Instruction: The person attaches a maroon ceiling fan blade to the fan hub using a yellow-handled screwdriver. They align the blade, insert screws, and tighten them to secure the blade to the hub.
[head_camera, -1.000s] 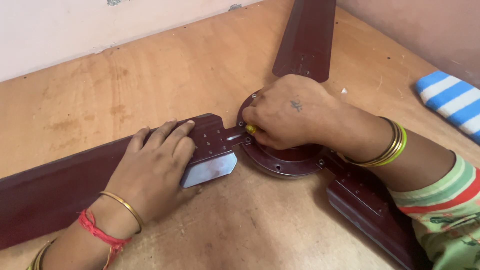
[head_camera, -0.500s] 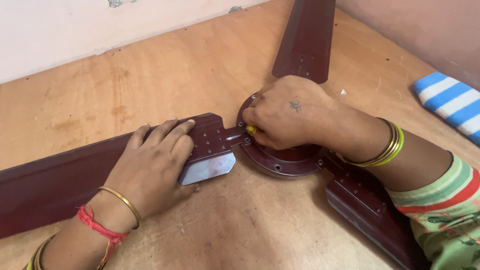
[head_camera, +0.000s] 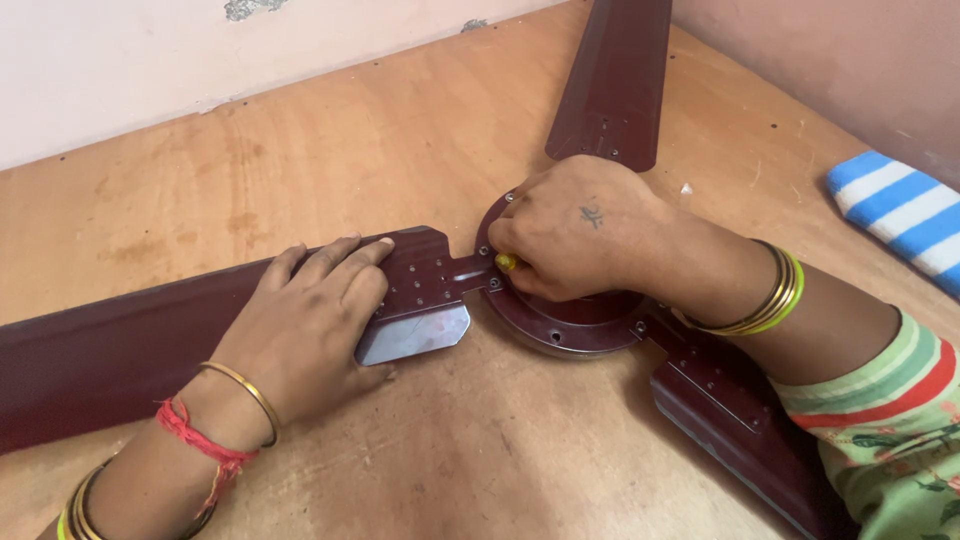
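Observation:
A dark maroon ceiling fan lies flat on a wooden board, three blades spreading from its round hub plate (head_camera: 575, 325). My left hand (head_camera: 310, 325) presses flat on the inner end of the left blade (head_camera: 110, 350), beside its perforated bracket (head_camera: 430, 280) and a shiny metal tab (head_camera: 415, 333). My right hand (head_camera: 580, 240) is closed over the hub, gripping a small tool with a yellow tip (head_camera: 507, 262) where the bracket meets the hub. The rest of the tool is hidden in my fist.
A second blade (head_camera: 610, 80) points away toward the wall; the third blade (head_camera: 730, 410) runs under my right forearm. A blue and white striped cloth (head_camera: 900, 215) lies at the right edge. Walls close off the board at the back and right.
Both hands stay in place on the blade and hub; only tiny shifts of the fingers and of the view.

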